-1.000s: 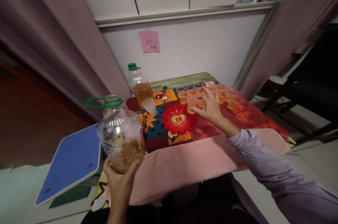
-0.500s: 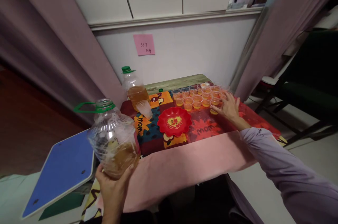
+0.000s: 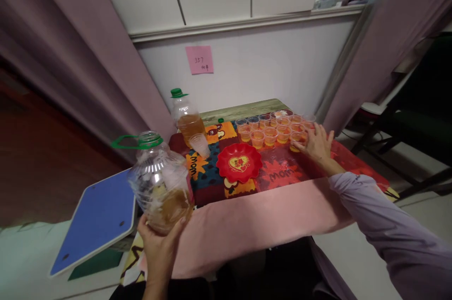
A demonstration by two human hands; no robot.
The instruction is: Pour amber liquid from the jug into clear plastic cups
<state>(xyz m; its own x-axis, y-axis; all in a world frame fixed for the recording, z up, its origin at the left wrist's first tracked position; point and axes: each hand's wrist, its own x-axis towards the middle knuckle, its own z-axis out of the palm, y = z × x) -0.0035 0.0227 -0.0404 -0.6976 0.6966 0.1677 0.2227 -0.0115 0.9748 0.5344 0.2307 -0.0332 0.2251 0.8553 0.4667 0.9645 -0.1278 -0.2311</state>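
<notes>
We minded an open jug [image 3: 160, 189] and a cup [image 3: 297, 139].
Our left hand [image 3: 158, 243] clasped the jug at the surface's [image 3: 243, 110] left; our right hand [image 3: 319, 147] curved its fingers by the cup, at the near row's right end, gripping or not we couldn't tell. A nudge could have spilled neighbouring cups [image 3: 270, 137]. The jug's underside was hidden.

Pink note [image 3: 199, 60] (handwritten "357") on pale wall [image 3: 264, 69]; blue board [image 3: 95, 220] left; dark chair [image 3: 418, 128] right.
</notes>
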